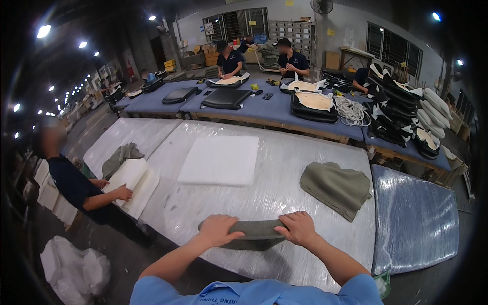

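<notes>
Both my hands hold a grey-green fabric-covered cushion [258, 230] near the front edge of the plastic-wrapped table [284, 168]. Its narrow side faces up, and a darker face shows below. My left hand [218, 231] grips the left end, with the thumb on top and the fingers over the far side. At the right end my right hand [299, 227] has a similar hold. Beyond, a white foam pad [219, 160] lies flat on the wrapping. A loose pile of grey-green fabric [336, 189] rests to the right.
A person [76, 183] at the left handles white foam [133, 185] beside another grey-green cloth. Behind runs a blue-topped bench [272, 107] with black seat pads and a coiled white cord [352, 111], several people around it. A wrapped blue surface [414, 218] adjoins on the right.
</notes>
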Demonstrator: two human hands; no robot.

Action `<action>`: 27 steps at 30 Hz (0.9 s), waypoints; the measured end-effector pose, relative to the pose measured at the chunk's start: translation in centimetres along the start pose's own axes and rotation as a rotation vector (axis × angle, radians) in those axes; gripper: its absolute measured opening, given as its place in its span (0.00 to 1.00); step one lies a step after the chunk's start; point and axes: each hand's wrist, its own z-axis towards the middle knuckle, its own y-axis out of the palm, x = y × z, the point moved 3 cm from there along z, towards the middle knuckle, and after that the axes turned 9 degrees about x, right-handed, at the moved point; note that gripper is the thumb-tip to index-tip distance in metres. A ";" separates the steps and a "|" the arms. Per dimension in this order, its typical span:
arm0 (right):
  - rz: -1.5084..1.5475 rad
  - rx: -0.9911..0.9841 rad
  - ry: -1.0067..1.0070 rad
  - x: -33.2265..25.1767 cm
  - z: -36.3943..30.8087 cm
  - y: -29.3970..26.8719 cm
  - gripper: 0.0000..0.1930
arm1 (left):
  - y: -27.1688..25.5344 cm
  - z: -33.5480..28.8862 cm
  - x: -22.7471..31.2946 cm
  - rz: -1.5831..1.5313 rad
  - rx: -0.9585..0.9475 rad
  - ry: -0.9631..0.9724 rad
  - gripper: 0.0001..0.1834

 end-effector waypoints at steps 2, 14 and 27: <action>0.061 0.090 0.114 1.2 -1.1 -0.2 0.17 | -0.3 -2.5 -3.0 -0.045 0.077 -0.166 0.24; 1.433 0.745 1.414 6.5 -11.3 8.8 0.37 | 5.3 -10.6 -6.7 -1.395 0.676 -1.129 0.25; 1.175 0.647 0.623 3.8 8.5 -5.1 0.39 | 11.9 -13.9 2.9 -2.036 0.598 -1.235 0.22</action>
